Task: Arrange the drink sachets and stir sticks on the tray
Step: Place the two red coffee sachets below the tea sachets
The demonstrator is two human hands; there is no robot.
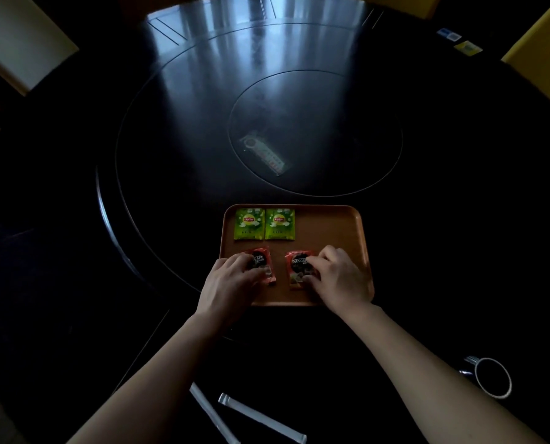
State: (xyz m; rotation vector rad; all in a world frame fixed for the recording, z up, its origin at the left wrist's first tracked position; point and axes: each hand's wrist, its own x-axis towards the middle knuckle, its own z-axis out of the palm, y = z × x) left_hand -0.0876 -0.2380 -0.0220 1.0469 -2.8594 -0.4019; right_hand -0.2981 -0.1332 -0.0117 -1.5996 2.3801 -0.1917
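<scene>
Dark round table [75,219], glossy, w/ inset turntable ring. Small clear-wrapped packet [265,155] lies on centre disc. White-rimmed mug [493,376] near right edge. Yellow chairs [539,52] round far side. Small cards [459,41] far right; print unreadable.

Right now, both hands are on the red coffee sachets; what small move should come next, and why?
Probably let go and bring the left hand back to the stir sticks: both wrapped sticks lie on the table off the tray, while all four sachets are on it.
</scene>
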